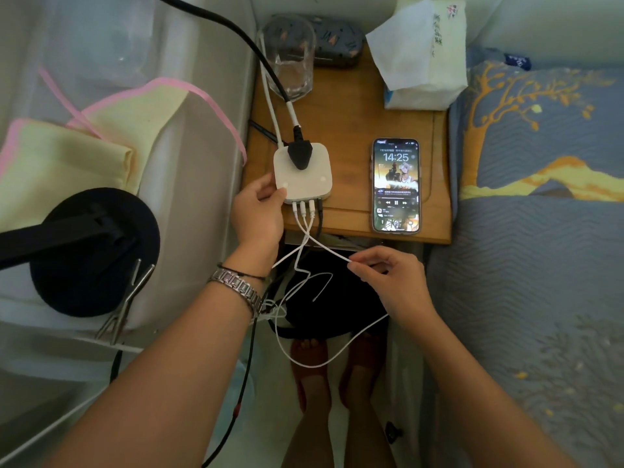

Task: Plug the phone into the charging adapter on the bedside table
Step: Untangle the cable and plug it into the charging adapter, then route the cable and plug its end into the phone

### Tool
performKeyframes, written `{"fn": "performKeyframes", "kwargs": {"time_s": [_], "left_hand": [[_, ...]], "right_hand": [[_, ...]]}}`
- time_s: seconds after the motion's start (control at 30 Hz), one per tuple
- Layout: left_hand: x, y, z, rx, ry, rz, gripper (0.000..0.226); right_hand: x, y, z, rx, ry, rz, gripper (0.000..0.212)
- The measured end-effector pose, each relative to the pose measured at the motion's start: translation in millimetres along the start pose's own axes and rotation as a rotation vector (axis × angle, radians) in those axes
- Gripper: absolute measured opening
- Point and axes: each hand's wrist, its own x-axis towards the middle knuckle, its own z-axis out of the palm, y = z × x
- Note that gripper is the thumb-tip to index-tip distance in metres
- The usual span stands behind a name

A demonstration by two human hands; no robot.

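The phone (395, 185) lies face up with its screen lit on the right half of the wooden bedside table (351, 123). A white square charging adapter (305, 179) sits at the table's front left, with a black plug on top and several cables in its front ports. My left hand (258, 214) holds the adapter's front left corner. My right hand (391, 282) hovers below the table's front edge and pinches a thin white cable (329, 249) that runs from the adapter. The cable's free end is hidden.
A drinking glass (290, 55), a patterned case (337, 38) and a tissue pack (422, 55) stand at the table's back. A blue patterned bed (540, 197) lies to the right. A black lamp base (94, 251) and cloths sit left. Loose cables hang below the table.
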Motion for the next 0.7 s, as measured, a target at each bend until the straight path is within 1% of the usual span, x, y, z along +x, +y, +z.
{"fn": "performKeyframes", "kwargs": {"time_s": [0.1,0.23,0.33,0.4,0.5,0.6,0.7], "left_hand": [[-15.2,11.4,-3.7,0.006,0.077,0.054,0.03],[-58.2,16.1,-13.5,0.054,0.076,0.196,0.017],[-97.7,0.2,-19.6,0.067,0.058,0.271,0.013],[-120.5,-22.9,-22.4,0.088,0.042,0.268,0.011],[-135.9,-68.9,-23.9,0.145,0.006,0.197,0.01],[-125.4,-109.6,-19.4,0.275,-0.009,0.168,0.009],[-100.5,-135.8,-11.4,0.403,0.011,0.182,0.016]], "right_hand": [[-5.6,4.7,-3.5,-0.047,-0.01,-0.011,0.01],[-9.5,6.1,-0.6,-0.058,0.029,-0.024,0.012],[-12.0,4.5,4.1,-0.06,0.07,-0.051,0.011],[-13.1,4.7,6.1,-0.06,0.098,-0.074,0.01],[-12.3,11.1,7.3,-0.035,0.114,-0.095,0.01],[-8.0,22.9,9.1,-0.03,0.118,-0.138,0.011],[-3.4,35.6,11.7,-0.01,0.144,-0.169,0.013]]}}
